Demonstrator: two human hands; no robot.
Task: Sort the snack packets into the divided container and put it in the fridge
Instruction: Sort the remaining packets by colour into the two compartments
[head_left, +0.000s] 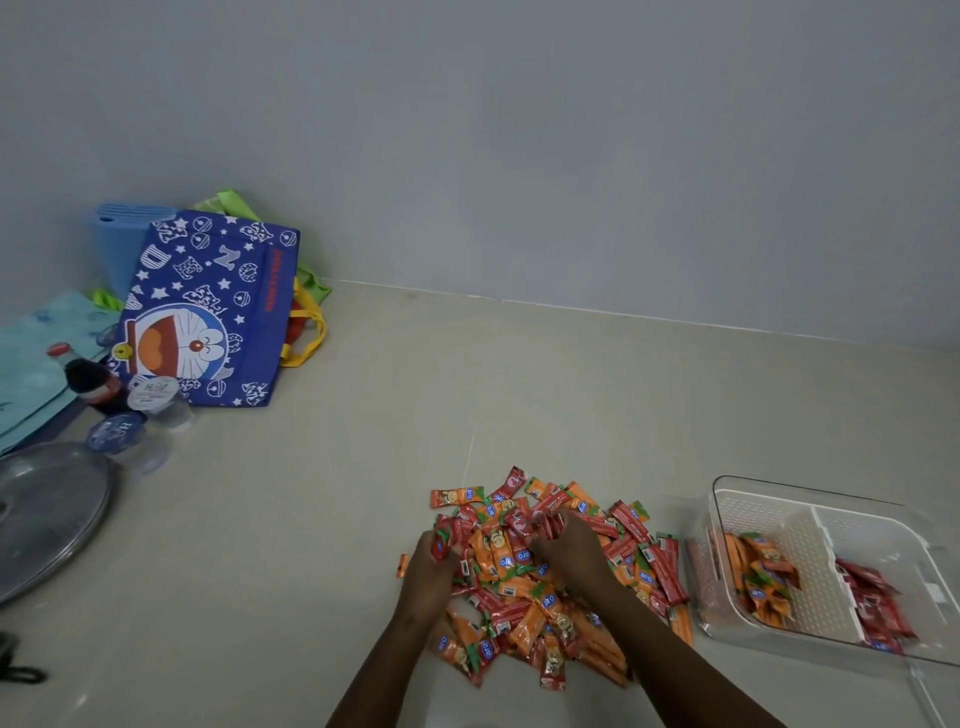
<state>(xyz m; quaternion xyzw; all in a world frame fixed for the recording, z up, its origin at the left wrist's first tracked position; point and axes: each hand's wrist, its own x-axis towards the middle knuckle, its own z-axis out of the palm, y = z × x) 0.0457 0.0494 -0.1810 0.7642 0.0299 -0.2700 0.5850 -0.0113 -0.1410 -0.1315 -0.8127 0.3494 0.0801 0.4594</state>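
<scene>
Snack packets (545, 577): mixed red and orange heap, lower centre of frame. Divided container (810, 551) lower right, orange left section, red right. Left hand (434, 564) pinching red packets; right hand (569, 545) curled, gathering more. Risk: orange caught in a red handful, landing in wrong section.

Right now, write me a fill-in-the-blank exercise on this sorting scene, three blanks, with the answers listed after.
1. In the container, the left compartment holds the ____ packets.
2. The red packets lie in the ____ compartment.
3. The left hand grips a ____ packet from the pile, while the right hand digs into it.

Answers: orange; right; red
</scene>
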